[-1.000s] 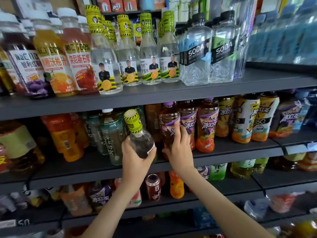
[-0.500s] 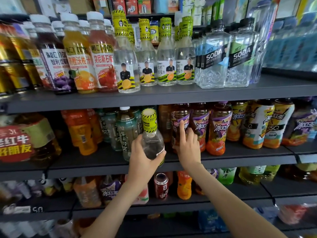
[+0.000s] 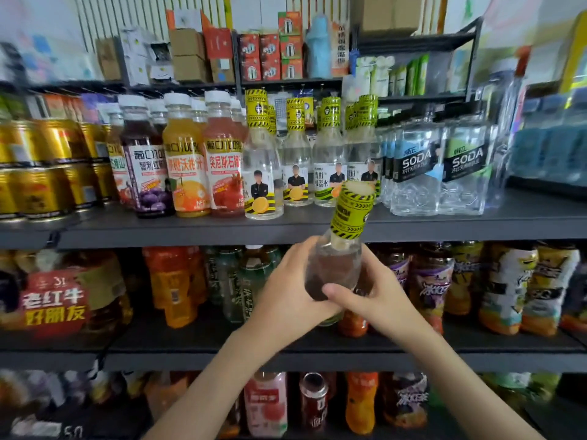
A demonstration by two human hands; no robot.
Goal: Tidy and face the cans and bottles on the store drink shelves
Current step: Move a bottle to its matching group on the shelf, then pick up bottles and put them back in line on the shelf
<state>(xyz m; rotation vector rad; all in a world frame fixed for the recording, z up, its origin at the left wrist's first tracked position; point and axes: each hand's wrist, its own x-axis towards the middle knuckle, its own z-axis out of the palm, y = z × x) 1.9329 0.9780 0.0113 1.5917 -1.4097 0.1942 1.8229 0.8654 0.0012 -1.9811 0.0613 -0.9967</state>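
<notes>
I am viewing the store drink shelves from the head camera. Both grips are holding one item, the clear bottle [image 3: 335,268] with a yellow, black-striped neck sleeve.

1. The left grip [image 3: 286,287] is wrapping the bottle's left side, with its fingers curling out of view behind the body.
2. The right grip [image 3: 379,298] is clasping the right side, and its thumb is lying across the front of the lower body.
3. The bottle is tilting, neck toward the upper right. Its body is sitting in front of the middle shelf [image 3: 190,347] bay, its neck is crossing the front edge of the upper shelf [image 3: 444,227], and its cap is overlapping the row behind. The grips are hiding most of its base, so I cannot tell whether it is touching anything.

Upper shelf, left to right:
- gold cans [image 3: 38,173], stacked two high
- three juice bottles [image 3: 185,173] with white caps, in purple, orange and red
- a row of matching bottles [image 3: 263,173] standing upright, labels facing forward
- two clear SODA bottles [image 3: 416,169]

On the middle shelf, orange bottles [image 3: 171,287] and green tea bottles [image 3: 251,281] are standing left of the grips, and iced tea bottles [image 3: 428,281] are standing to the right. On the shelf below, a red can [image 3: 314,401] is standing between a pink bottle [image 3: 265,404] and an orange one.
</notes>
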